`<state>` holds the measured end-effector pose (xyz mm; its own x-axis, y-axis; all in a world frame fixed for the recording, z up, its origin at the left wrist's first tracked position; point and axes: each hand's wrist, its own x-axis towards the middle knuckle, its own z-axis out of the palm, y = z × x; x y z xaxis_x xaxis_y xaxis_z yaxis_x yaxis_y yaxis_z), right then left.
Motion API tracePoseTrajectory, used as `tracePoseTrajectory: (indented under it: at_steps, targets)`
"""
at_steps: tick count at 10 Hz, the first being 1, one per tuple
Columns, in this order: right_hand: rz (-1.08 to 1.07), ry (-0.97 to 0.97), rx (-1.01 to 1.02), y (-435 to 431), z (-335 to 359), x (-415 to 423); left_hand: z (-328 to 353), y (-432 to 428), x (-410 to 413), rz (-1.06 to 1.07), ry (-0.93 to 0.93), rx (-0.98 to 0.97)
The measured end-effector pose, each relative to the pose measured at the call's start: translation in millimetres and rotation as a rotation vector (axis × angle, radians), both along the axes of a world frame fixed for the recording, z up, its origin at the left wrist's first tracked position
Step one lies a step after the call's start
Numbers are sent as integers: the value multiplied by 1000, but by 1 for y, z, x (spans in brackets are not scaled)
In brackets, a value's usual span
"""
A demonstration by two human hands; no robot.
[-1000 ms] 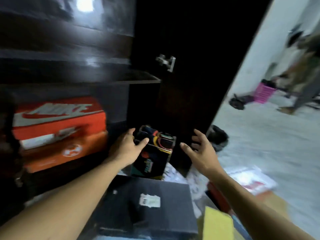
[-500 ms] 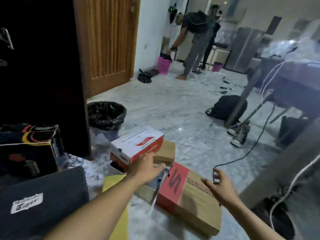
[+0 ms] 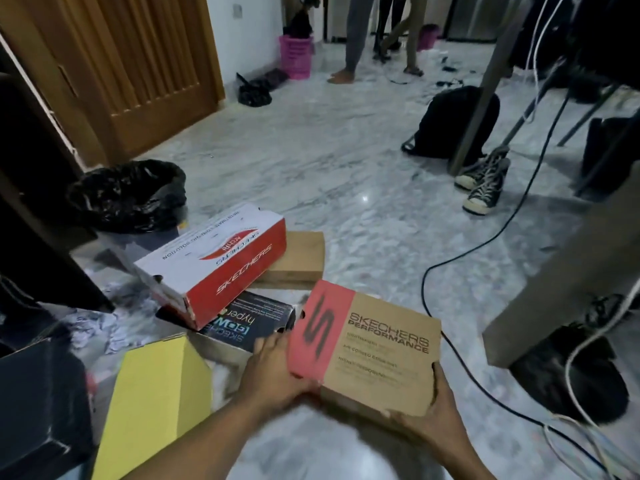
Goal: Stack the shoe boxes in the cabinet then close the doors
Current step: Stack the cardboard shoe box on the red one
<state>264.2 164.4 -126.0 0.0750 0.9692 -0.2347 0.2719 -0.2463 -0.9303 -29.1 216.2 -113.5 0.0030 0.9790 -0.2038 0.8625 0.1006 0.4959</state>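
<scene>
A brown Skechers Performance shoe box [image 3: 377, 344] with a pink-red band is held between both hands just above the floor. My left hand [image 3: 273, 372] grips its left end and my right hand [image 3: 433, 414] cups its lower right corner. Behind it lie a red-and-white Skechers box [image 3: 211, 261], tilted on a black GOwalk box [image 3: 252, 320], a plain brown box [image 3: 298, 254], a yellow box [image 3: 152, 407] and a black box [image 3: 38, 407] at the lower left. The dark cabinet door [image 3: 31, 188] stands open at the left edge; the cabinet's inside is out of view.
A bin lined with a black bag [image 3: 128, 195] stands by the door. A black backpack [image 3: 453, 123], sneakers [image 3: 485, 181] and a black cable [image 3: 460, 258] lie on the marble floor by table legs at right. People's legs [image 3: 356, 36] and a pink basket [image 3: 296, 55] are far back.
My view swung from the cabinet shelves to the floor on the right. Both hands left the dark box by the cabinet, reached the brown Skechers box and now grip it.
</scene>
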Motion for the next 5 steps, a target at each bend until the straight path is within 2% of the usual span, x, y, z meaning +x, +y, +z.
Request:
tracePoseTrajectory:
  at_steps: [2,3,4,5]
  targets:
    - [-30,38,139,1,6,-8,3,2,9,11,77,-1]
    - [-91,120,118,-4,11,-11,4,-5,11,30,75,9]
    - [-78,91,90,-9,1,-4,1,-15,15,67,68,12]
    - [-1,-87,-1,-16,-17,9,-3,-26,19,93,-83,-3]
